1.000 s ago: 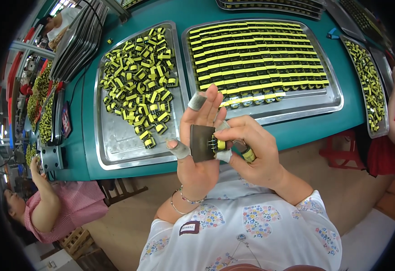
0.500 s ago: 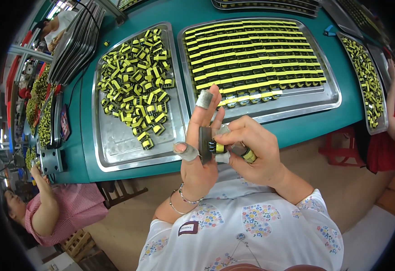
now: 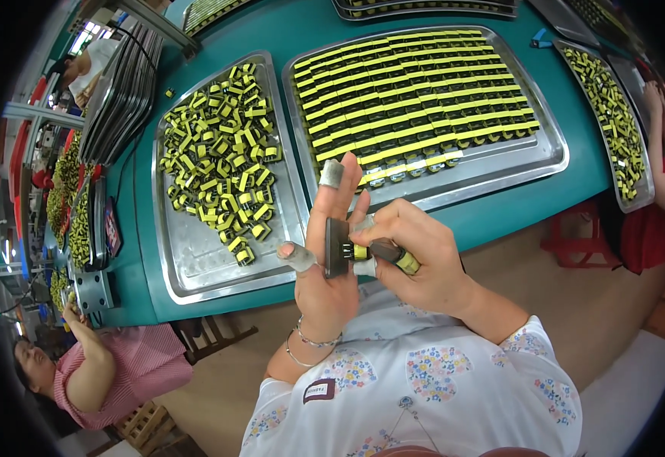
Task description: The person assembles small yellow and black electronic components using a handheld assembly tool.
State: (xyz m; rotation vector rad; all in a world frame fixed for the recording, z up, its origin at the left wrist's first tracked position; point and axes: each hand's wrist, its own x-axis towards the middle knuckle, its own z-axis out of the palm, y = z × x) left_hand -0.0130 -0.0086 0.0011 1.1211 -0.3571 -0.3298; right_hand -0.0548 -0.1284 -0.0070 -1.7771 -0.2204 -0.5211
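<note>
My left hand (image 3: 326, 295) has a dark rectangular block (image 3: 336, 247) against its palm and fingers, with its forefinger extended upward. Grey tape covers that fingertip and the thumb. Between the taped thumb and forefinger of my right hand (image 3: 431, 259) is a small transformer with yellow tape (image 3: 360, 252). Its metal pins point at the block's face; whether they touch it I cannot tell. A second yellow-taped transformer (image 3: 408, 263) is tucked in the curled fingers of my right hand.
Loose transformers lie heaped on the left metal tray (image 3: 195, 266); neat rows fill most of the right tray (image 3: 500, 171). Stacked trays (image 3: 119, 91) stand at the far left. Another tray of loose pieces (image 3: 610, 118) lies at the right, beside a person in red (image 3: 656, 221). A person in pink (image 3: 123, 377) sits at left.
The trays and table have shifted slightly in view. Both my hands appear a little further left, with the transformer still held at the block.
</note>
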